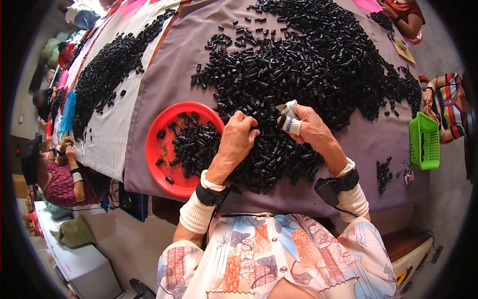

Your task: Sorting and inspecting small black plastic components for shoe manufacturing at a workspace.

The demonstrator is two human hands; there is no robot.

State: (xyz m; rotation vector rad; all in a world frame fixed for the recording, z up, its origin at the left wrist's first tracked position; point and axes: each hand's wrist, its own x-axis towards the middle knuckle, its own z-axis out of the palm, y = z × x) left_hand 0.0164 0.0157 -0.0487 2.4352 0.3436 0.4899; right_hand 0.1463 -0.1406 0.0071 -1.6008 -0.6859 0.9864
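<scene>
Black plastic pieces (pixel 318 65) lay heaped on the mauve-clothed counter (pixel 368 144). The left hand (pixel 238 139) was curled into the heap's near edge beside a red tray (pixel 158 130) already holding some pieces. The right hand (pixel 308 127), its fingertips taped, pinched something small, what I couldn't tell. Sorting seemed underway; the next move probably needed one piece picked out cleanly.
</scene>
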